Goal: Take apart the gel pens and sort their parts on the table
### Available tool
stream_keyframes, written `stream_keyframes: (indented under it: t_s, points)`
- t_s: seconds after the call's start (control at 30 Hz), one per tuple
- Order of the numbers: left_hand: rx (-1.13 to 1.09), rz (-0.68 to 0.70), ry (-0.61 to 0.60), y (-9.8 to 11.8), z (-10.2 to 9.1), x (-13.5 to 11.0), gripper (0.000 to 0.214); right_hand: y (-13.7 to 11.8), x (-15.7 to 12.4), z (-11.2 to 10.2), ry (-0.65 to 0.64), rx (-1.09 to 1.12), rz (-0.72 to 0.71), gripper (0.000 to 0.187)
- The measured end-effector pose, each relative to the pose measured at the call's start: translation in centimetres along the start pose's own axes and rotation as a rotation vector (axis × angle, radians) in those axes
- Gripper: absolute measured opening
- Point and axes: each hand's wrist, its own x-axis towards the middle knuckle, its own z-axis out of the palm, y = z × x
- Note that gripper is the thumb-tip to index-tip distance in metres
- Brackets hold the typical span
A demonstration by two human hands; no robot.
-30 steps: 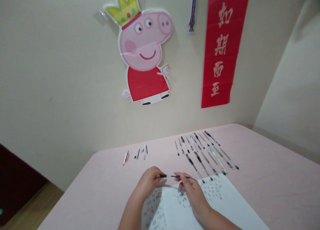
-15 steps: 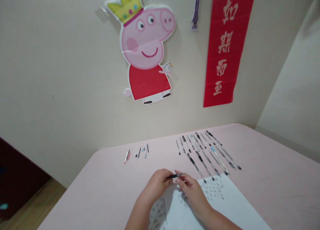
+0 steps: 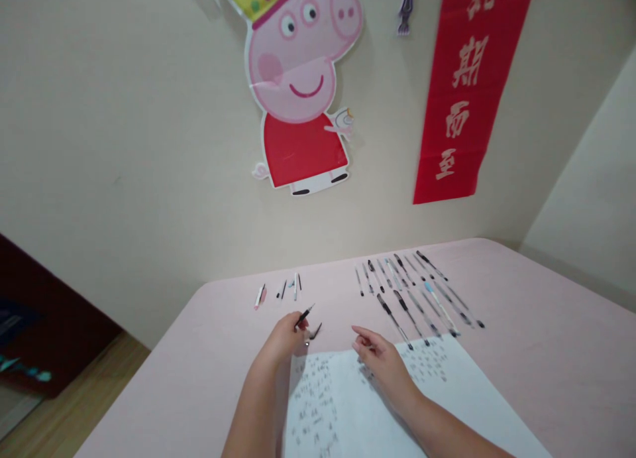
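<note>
My left hand (image 3: 285, 333) is closed on a black pen (image 3: 303, 316), its thin tip pointing up and to the right. Just beside those fingers, low over the pink tabletop, is a small dark piece (image 3: 317, 332); whether the hand touches it I cannot tell. My right hand (image 3: 381, 355) hovers over the top of a white sheet of paper (image 3: 377, 411) covered in handwriting. Its index finger stretches out, the other fingers are loosely curled, and nothing shows in them.
Two rows of pens (image 3: 397, 305) lie at the right on the pink tabletop (image 3: 199, 378). Several small pen parts (image 3: 295, 287) and a white-and-pink piece (image 3: 260, 297) lie at the back left. A wall with a pig cutout (image 3: 303, 146) and red banner (image 3: 447, 153) rises behind.
My hands have moved apart. The left carries the black pen away to the left, and the right has let go of it. The view has tipped slightly downward.
</note>
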Motion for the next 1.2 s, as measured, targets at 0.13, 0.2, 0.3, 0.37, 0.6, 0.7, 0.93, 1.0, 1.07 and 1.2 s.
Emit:
stream_keyframes:
  t_s: [0.13, 0.2, 0.3, 0.37, 0.6, 0.7, 0.93, 1.0, 1.07, 1.2]
  points:
    - [0.024, -0.042, -0.054, -1.0, 0.3, 0.0, 0.013, 0.1, -0.1, 0.0, 0.000, 0.020, 0.022, 0.042]
    - [0.033, -0.055, -0.064, -1.2, 0.5, 0.1, 0.015, 0.2, -0.1, 0.1, 0.000, 0.025, 0.029, 0.042]
    - [0.052, -0.058, -0.070, -1.3, 0.9, 0.2, 0.016, 0.3, 0.0, 0.2, 0.009, 0.009, 0.021, 0.041]
    - [0.062, -0.054, -0.077, -1.3, 1.0, 0.3, 0.016, 0.4, 0.0, 0.2, 0.010, -0.005, 0.018, 0.041]
    - [0.058, -0.043, -0.078, -1.4, 1.0, 0.2, 0.006, 1.0, 0.1, -0.1, 0.003, -0.027, 0.015, 0.042]
    - [0.045, -0.024, -0.053, -1.1, 0.7, 0.2, 0.005, 1.1, 0.2, -0.1, 0.003, -0.029, 0.022, 0.043]
    - [-0.112, 0.143, 0.022, 1.9, 0.2, -0.1, 0.012, 0.9, 0.3, 0.1, -0.005, 0.012, 0.025, 0.044]
    - [-0.207, 0.177, 0.014, 2.9, 0.7, -0.3, 0.013, 0.9, 0.2, 0.1, -0.019, 0.039, 0.030, 0.043]
    - [-0.281, 0.208, -0.009, 3.9, 1.4, -0.7, 0.013, 0.9, 0.2, 0.2, -0.033, 0.072, 0.036, 0.044]
    - [-0.363, 0.262, -0.082, 5.8, 3.2, -1.6, 0.013, 0.8, 0.2, 0.5, -0.053, 0.122, 0.030, 0.043]
